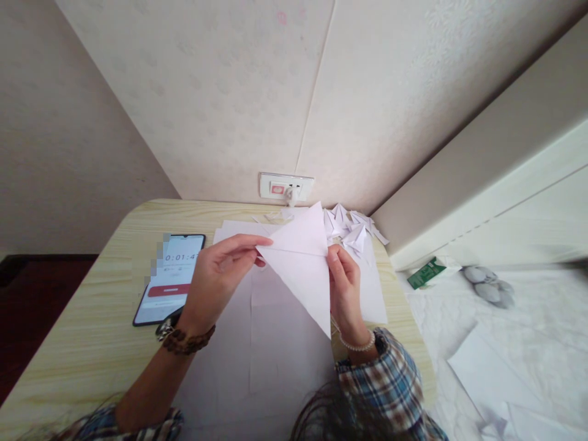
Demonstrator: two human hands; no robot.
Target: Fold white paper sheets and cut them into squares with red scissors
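Note:
Above the table a white sheet of paper (301,263) is held up between both hands. It looks triangular, with a crease running across it from side to side. My left hand (225,266) pinches its left corner between thumb and fingers. At the right edge, near the end of the crease, my right hand (342,275) grips the paper, thumb in front and the other fingers mostly hidden behind it. Beneath lie white sheets (275,343) on the table. Folded white paper pieces (351,226) with pointed tips are piled behind my right hand.
A phone (172,282) showing a running timer lies left on the wooden table (87,306). A wall socket (285,187) with a white plug is behind. To the right, a white quilted surface bears a green box (426,272), a grey soft item (487,286) and paper sheets (493,367).

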